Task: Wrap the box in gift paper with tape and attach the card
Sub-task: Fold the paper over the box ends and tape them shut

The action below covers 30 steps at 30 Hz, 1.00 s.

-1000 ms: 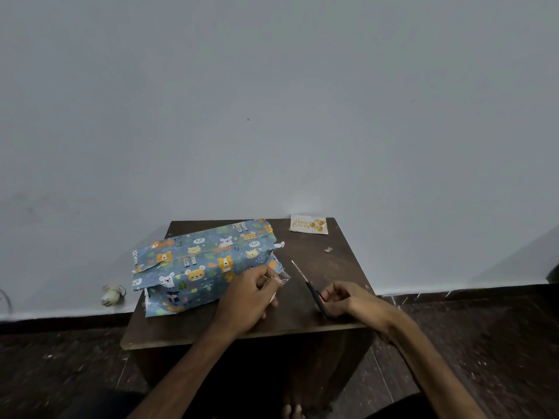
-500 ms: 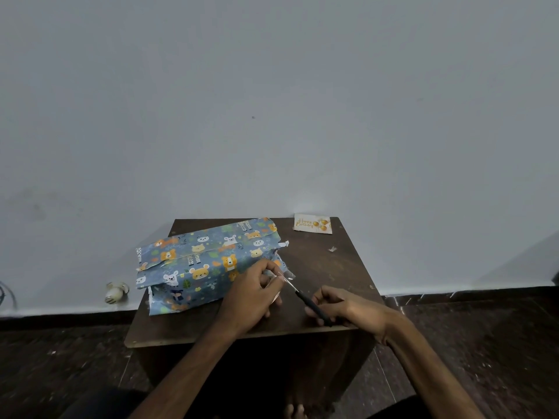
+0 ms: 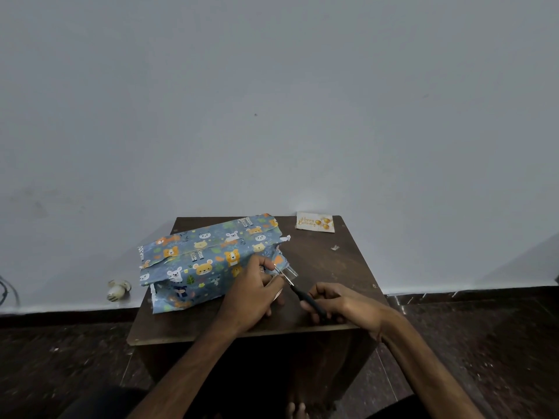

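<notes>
The box [image 3: 208, 261], covered in blue animal gift paper, lies on the left half of the dark surface [image 3: 332, 267], and the card [image 3: 315, 221] sits at the far right corner, well apart from it. The left hand [image 3: 252, 294] is at the right end of the box, its grip pinching a clear tape [image 3: 290, 272]. The right hand [image 3: 341, 303] has its grip closed on the scissors [image 3: 298, 290] — a second ago the blades pointed away, apart from the left hand; now they reach the tape at its fingers.
</notes>
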Tool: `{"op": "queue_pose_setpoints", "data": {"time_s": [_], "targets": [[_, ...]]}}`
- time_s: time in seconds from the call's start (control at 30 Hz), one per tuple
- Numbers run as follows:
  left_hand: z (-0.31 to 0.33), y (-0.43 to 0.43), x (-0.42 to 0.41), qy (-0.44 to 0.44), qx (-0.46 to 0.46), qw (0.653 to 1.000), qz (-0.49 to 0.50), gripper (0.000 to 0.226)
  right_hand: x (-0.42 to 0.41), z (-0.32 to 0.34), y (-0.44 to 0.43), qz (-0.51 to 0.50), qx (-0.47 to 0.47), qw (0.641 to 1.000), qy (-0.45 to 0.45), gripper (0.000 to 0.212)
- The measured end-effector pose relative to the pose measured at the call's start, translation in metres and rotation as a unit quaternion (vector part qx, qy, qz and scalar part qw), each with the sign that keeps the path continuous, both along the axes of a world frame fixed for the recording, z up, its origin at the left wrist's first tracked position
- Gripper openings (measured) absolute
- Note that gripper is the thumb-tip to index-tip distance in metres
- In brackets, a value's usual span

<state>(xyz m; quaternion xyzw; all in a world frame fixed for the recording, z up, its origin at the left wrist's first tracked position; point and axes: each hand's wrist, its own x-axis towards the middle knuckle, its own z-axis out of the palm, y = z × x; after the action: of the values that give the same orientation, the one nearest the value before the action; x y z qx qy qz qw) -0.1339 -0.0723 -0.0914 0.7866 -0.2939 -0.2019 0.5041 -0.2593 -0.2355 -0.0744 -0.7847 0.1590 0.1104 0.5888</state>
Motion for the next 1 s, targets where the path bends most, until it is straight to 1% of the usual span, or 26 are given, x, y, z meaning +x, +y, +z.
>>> {"op": "queue_pose_setpoints", "data": {"time_s": [0.2, 0.5, 0.6, 0.7, 0.77, 0.83, 0.93, 1.0], "targets": [[0.0, -0.001, -0.001, 0.002, -0.003, 1.0, 0.002, 0.014, 0.001, -0.002, 0.0, 0.002, 0.016, 1.0, -0.01, 0.034], [0.004, 0.0, -0.001, 0.027, -0.014, 1.0, -0.006, 0.017, 0.0, -0.001, -0.003, 0.017, 0.036, 0.999, -0.024, 0.022], [0.006, 0.001, -0.001, 0.034, -0.012, 0.999, -0.009, 0.017, 0.0, 0.0, -0.002, 0.021, 0.042, 0.998, -0.03, 0.023], [0.008, 0.001, -0.001, 0.039, -0.008, 0.999, -0.012, 0.016, 0.0, -0.001, -0.003, 0.027, 0.06, 0.997, -0.041, 0.011], [0.008, 0.001, 0.0, 0.043, -0.006, 0.999, -0.014, 0.016, 0.0, -0.002, -0.005, 0.029, 0.064, 0.997, -0.041, 0.008], [0.008, 0.001, 0.001, 0.046, -0.003, 0.999, -0.016, 0.016, 0.001, -0.004, -0.008, 0.034, 0.063, 0.997, -0.034, 0.006], [0.008, 0.001, 0.0, 0.046, -0.005, 0.999, -0.019, 0.016, 0.001, -0.005, -0.013, 0.028, 0.039, 0.998, -0.029, 0.011], [0.008, 0.002, 0.001, 0.045, -0.009, 0.999, -0.019, 0.016, 0.0, -0.003, -0.015, 0.004, 0.026, 0.999, -0.04, 0.01]]}}
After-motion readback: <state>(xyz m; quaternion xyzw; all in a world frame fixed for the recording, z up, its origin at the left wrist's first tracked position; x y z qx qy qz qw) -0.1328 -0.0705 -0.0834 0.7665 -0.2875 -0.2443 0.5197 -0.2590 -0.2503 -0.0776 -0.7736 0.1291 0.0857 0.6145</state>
